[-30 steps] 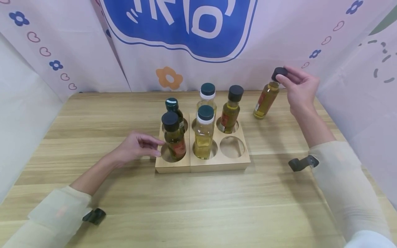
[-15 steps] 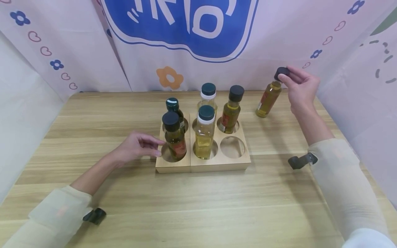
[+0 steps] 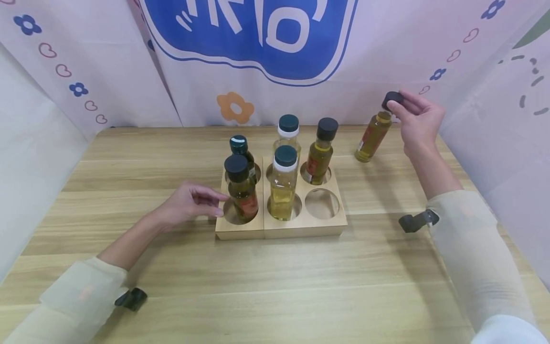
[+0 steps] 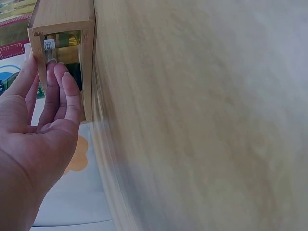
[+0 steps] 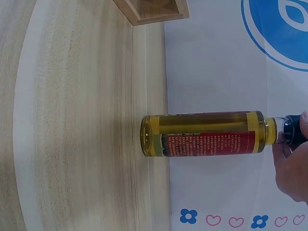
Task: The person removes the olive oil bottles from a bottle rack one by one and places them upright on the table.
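Spillage is the risk should the cap [image 3: 392, 100] slip or loosen: your right hand [image 3: 420, 123] pinches only that. Bottle [image 3: 373, 137] slants down from those fingers, well apart from your left hand [image 3: 189, 205], thumb and fingers apparently gripping the wooden rack's [image 3: 302, 229] end.

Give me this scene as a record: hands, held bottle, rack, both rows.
Left hand: grips the rack by its left end
Right hand: holds a bottle by its black cap
Held bottle: red label, right of the rack; table contact unclear
Rack: six holes, two rows
Back row: left bottle green-capped, middle bottle green-capped, right bottle black-capped
Front row: black-capped bottle left, green-capped bottle middle
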The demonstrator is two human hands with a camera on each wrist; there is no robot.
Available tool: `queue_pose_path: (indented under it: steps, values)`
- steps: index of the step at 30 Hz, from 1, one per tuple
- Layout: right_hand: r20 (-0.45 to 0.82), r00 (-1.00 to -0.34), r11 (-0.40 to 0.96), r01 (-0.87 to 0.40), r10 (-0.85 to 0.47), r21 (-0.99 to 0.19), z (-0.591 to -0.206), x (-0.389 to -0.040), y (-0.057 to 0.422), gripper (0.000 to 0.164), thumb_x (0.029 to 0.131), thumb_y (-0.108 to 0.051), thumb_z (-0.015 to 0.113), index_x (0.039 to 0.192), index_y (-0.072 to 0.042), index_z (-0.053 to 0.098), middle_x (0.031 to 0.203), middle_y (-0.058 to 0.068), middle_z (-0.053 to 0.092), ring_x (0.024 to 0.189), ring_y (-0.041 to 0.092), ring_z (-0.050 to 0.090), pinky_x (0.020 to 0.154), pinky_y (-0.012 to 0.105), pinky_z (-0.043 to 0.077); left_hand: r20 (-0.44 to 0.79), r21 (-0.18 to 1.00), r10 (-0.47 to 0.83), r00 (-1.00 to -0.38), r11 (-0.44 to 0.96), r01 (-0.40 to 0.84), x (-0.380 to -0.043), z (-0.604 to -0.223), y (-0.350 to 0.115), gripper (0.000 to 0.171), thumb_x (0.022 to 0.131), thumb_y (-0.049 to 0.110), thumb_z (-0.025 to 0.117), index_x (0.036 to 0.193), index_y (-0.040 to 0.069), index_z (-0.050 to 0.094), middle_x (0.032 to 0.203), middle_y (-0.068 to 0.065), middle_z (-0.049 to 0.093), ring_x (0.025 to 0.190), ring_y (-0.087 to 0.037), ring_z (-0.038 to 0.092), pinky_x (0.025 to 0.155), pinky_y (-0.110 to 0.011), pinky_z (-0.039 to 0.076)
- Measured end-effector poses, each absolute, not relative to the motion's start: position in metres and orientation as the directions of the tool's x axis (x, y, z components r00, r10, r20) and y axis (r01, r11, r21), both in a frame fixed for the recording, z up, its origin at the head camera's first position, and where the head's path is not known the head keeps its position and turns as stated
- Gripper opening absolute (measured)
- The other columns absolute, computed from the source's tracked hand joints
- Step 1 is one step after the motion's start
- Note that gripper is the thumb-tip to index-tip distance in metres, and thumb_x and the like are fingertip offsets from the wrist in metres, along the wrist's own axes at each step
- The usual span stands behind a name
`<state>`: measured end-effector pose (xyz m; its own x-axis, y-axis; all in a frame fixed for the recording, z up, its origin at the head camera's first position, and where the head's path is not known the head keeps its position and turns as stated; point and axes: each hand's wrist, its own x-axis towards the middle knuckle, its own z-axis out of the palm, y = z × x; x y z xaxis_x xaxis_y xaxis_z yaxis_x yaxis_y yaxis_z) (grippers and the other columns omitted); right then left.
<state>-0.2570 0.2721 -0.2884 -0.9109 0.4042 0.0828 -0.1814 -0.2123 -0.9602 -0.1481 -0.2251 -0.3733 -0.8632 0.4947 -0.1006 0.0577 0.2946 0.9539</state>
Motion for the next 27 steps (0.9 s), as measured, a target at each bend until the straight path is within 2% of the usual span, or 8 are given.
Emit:
queue_pose_path:
  steps: [9, 16, 27]
  values:
    - [0.125, -0.914, -0.215, -0.221, 0.385, -0.951, -0.2900, -0.2559, 0.2730, 0.037, 0.078, 0.006, 0.087, 0.113, -0.004, 0.076, 0.105, 0.006, 0.077, 0.104, 0.017, 0.073, 0.098, 0.021, 0.054, -0.099, 0.954, 0.498, -0.862, 0.294, 0.060, -0.1475, -0.3715, -0.2239, 0.034, 0.087, -0.004, 0.080, 0.118, -0.013, 0.070, 0.104, -0.012, 0.077, 0.080, -0.012, 0.070, 0.072, -0.026, 0.061]
    - [0.162, -0.909, -0.190, -0.249, 0.383, -0.950, -0.2932, -0.2550, 0.2724, 0.039, 0.080, 0.008, 0.085, 0.117, 0.000, 0.073, 0.105, 0.003, 0.076, 0.105, 0.018, 0.071, 0.098, 0.021, 0.054, -0.112, 0.951, 0.488, -0.866, 0.305, 0.049, -0.1467, -0.3704, -0.2241, 0.035, 0.087, -0.003, 0.080, 0.118, -0.013, 0.070, 0.108, -0.018, 0.075, 0.082, -0.013, 0.071, 0.074, -0.027, 0.062]
    - [0.149, -0.905, -0.192, -0.241, 0.397, -0.951, -0.2912, -0.2545, 0.2724, 0.036, 0.078, 0.009, 0.086, 0.110, -0.006, 0.078, 0.107, 0.005, 0.077, 0.107, 0.017, 0.071, 0.098, 0.021, 0.055, -0.110, 0.949, 0.483, -0.869, 0.311, 0.054, -0.1477, -0.3709, -0.2240, 0.034, 0.087, -0.003, 0.081, 0.118, -0.012, 0.070, 0.111, -0.020, 0.075, 0.082, -0.013, 0.071, 0.074, -0.026, 0.061]
